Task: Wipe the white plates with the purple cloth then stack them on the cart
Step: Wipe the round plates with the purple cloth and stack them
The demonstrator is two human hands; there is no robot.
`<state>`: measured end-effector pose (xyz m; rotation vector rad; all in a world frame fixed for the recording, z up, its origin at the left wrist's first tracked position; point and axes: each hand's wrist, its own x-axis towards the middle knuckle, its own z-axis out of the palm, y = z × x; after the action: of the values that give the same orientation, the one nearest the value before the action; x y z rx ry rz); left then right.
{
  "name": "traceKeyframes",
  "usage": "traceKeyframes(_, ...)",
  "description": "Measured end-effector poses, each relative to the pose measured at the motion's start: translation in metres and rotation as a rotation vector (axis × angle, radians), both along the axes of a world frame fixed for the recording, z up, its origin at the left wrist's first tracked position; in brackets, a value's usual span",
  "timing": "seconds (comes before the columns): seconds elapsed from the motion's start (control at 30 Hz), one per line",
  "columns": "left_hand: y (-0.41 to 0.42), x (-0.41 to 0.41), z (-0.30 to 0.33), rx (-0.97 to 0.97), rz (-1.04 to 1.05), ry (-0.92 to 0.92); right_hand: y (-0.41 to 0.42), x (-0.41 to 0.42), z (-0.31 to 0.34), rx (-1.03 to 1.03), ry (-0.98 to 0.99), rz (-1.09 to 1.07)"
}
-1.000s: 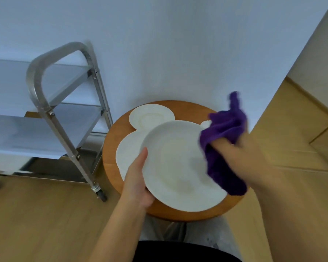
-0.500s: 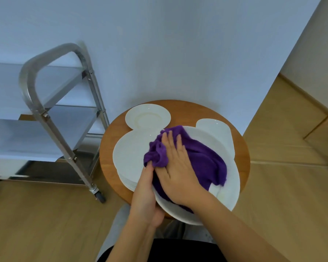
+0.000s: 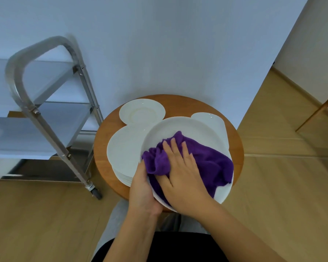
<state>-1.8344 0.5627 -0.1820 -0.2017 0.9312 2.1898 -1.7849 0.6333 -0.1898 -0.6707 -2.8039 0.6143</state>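
My left hand [image 3: 143, 188] grips the near-left rim of a large white plate [image 3: 186, 129], which is held tilted above the round wooden table [image 3: 233, 140]. My right hand [image 3: 182, 173] lies flat, fingers spread, pressing the purple cloth [image 3: 212, 163] onto the plate's face. Under and left of it sits a stack of large white plates [image 3: 123, 154]. A small white plate [image 3: 142, 112] lies at the table's back. Another white dish [image 3: 212, 120] peeks out behind the held plate on the right. The steel cart [image 3: 36, 114] stands to the left.
The cart has flat grey shelves [image 3: 13, 137], a curved handle frame and a caster wheel [image 3: 96, 192] close to the table's left edge. A pale wall runs right behind the table. Wooden floor spreads around, with a wooden furniture leg [image 3: 318, 112] at far right.
A second ago my right hand held the cloth bunched above the plate's right side. It has since pressed the cloth flat onto the plate and slid it slightly toward me.
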Motion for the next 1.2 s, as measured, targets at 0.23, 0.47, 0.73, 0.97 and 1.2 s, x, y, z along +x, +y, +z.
traceKeyframes(0.23, -0.006, 0.003, 0.0, 0.023, -0.091, -0.029, -0.026, -0.028, 0.0, -0.173, 0.113, -0.218)
traceKeyframes(0.47, -0.016, -0.012, 0.0, 0.013, 0.056, -0.031, -0.008, -0.009, 0.011, -0.215, 0.052, 0.252)
traceKeyframes(0.73, -0.019, -0.02, 0.006, 0.119, -0.094, -0.023, 0.053, 0.035, 0.012, 0.078, -0.223, 0.406)
traceKeyframes(0.97, -0.018, -0.022, 0.012, 0.075, -0.247, 0.059, 0.086, 0.015, 0.017, 0.372, -0.081, 0.436)
traceKeyframes(1.2, -0.025, -0.026, 0.017, 0.161, -0.246, 0.066, 0.096, -0.006, 0.033, 0.493, 0.031, 0.439)
